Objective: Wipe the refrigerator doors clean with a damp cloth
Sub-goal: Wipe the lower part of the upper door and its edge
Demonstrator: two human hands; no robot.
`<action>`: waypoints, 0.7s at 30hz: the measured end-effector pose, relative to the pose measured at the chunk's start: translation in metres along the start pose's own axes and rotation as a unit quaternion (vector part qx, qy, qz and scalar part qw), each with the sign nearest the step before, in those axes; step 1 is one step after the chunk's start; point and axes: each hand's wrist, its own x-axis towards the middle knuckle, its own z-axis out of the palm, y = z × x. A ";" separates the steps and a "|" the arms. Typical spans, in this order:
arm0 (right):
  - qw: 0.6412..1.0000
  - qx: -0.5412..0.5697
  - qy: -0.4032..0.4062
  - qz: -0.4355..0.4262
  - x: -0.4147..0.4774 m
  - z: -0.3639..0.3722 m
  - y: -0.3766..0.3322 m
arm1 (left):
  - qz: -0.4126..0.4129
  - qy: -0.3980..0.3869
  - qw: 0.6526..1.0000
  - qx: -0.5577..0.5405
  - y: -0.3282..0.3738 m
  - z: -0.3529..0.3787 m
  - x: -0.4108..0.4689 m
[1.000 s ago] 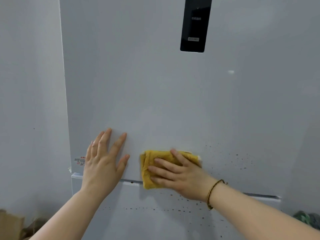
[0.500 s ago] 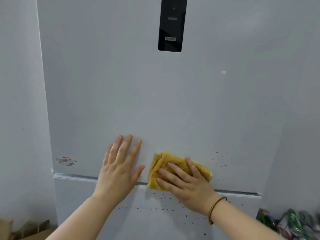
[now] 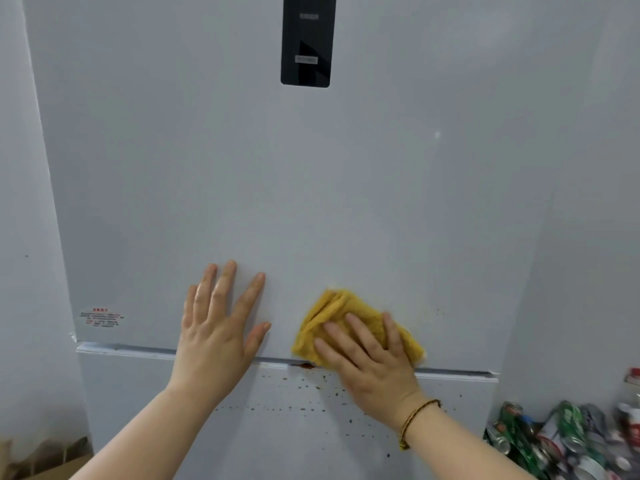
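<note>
Fingers of the right hand [image 3: 375,367] lie straight and slightly spread over a crumpled yellow terry cloth [image 3: 341,313], pressing it flat against the pale grey upper refrigerator door [image 3: 311,202] near that door's bottom edge, right of centre. The cloth's lower corner reaches the dark seam between the upper door and the pale grey lower refrigerator door [image 3: 273,441], and the heel of the right hand crosses that seam. A thin braided yellow-brown bracelet [image 3: 414,422] circles the right wrist. The left hand [image 3: 218,334] rests flat on the upper door just left of the cloth and apart from it, fingers straight and fanned, thumb out to the right, palm crossing the seam. A small red-brown blob [image 3: 306,366] sits on the seam between the hands, and brown specks [image 3: 294,408] dot the lower door beneath it. A tall black glossy control panel [image 3: 308,39] is set into the upper door far above. A white label with red print [image 3: 102,317] marks the door's lower left corner. Crushed green and silver drink cans [image 3: 561,441] lie heaped at the lower right, and brown cardboard [image 3: 45,462] shows at the lower left.
</note>
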 end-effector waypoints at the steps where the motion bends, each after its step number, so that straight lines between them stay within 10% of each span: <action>1: 0.999 -0.001 -0.008 -0.043 -0.002 -0.001 0.007 | -0.007 -0.002 1.000 -0.002 0.001 0.000 0.000; 4: 0.995 -0.005 0.009 -0.096 0.005 -0.008 0.047 | -0.022 -0.005 1.000 -0.011 0.004 0.000 0.001; 12: 0.977 -0.034 0.075 0.198 -0.001 -0.012 0.061 | -0.053 -0.002 0.998 -0.026 0.011 0.001 0.000; 21: 0.999 -0.025 0.013 0.030 -0.048 -0.017 0.071 | -0.052 -0.003 0.996 -0.068 0.046 -0.022 0.010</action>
